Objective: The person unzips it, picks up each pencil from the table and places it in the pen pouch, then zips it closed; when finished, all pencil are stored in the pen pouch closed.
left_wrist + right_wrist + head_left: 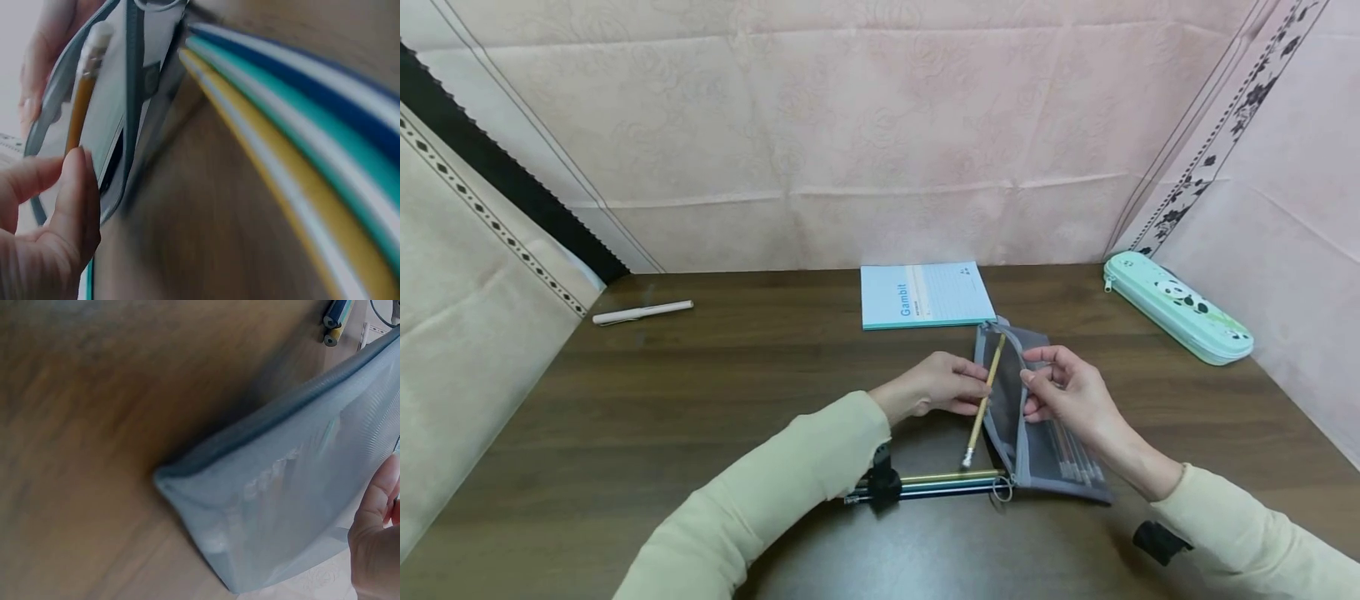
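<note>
Left wrist view: I pinch a yellow pencil [80, 112] between the thumb and fingertips of my left hand [936, 386], its white eraser and crimped metal collar pointing back toward me, its slim shaft slanting across the pouch mouth. My right hand [1071, 398], on the far side of that mouth, pinches the rim of the grey pouch [1037, 457]. If that rim slackened, I think the soft mesh could sag inward and the far tip snag on the zip tape; a loose left pinch could let the smooth shaft swivel. Below my right hand, pale sticks show blurrily through the sheer weave. Nearer me than my left hand, glossy striped pencils [951, 485] lie by the pouch's zip ring [1002, 489]; round ones might roll if my sleeve brushed them. Beyond my hands, on wood-grained tabletop [737, 358], sit a flat blue notebook [925, 296] and, farther right, a rounded mint case [1176, 307]. Far left of my left hand lies a slender white pen [642, 312].
</note>
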The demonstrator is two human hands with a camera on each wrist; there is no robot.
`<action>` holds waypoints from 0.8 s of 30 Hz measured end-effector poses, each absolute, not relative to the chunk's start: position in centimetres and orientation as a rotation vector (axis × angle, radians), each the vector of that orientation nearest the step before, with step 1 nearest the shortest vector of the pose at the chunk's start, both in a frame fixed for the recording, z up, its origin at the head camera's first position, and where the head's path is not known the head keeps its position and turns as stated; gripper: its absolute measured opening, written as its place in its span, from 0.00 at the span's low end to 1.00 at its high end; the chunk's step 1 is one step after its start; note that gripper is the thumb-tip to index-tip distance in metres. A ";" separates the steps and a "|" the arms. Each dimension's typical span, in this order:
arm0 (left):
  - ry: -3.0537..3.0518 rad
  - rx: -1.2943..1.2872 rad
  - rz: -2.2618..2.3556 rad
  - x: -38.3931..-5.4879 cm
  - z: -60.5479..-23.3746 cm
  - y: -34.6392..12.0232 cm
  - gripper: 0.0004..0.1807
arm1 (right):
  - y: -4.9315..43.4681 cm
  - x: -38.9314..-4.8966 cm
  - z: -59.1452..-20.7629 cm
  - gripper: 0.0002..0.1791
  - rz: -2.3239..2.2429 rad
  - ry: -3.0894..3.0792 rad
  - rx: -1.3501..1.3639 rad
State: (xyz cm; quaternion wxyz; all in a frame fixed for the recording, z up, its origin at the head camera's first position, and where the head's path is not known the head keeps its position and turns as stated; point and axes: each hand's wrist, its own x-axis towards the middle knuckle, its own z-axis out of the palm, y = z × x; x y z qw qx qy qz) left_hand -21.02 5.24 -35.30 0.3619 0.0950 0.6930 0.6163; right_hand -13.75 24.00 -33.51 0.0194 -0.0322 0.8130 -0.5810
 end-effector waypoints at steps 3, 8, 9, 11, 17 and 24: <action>1.779 0.182 1.628 -20.9 -35.5 6.5 0.16 | 24.0 -13.8 -33.5 0.22 -1.787 2.528 -0.095; 1.762 0.134 1.672 -20.6 -35.5 7.9 0.19 | 23.9 -13.7 -33.4 0.22 -1.772 2.528 -0.089; 1.762 0.134 1.681 -20.5 -35.5 8.1 0.20 | 23.9 -13.7 -33.4 0.22 -1.776 2.523 -0.091; 1.762 0.131 1.696 -20.4 -35.5 8.5 0.20 | 23.8 -13.7 -33.4 0.21 -1.783 2.517 -0.094; 1.770 0.141 1.711 -20.0 -35.7 8.8 0.22 | 23.9 -13.6 -33.3 0.21 -1.789 2.520 -0.094; 1.814 0.319 1.615 -19.7 -35.4 6.5 0.24 | 23.9 -13.6 -33.4 0.21 -1.813 2.517 -0.112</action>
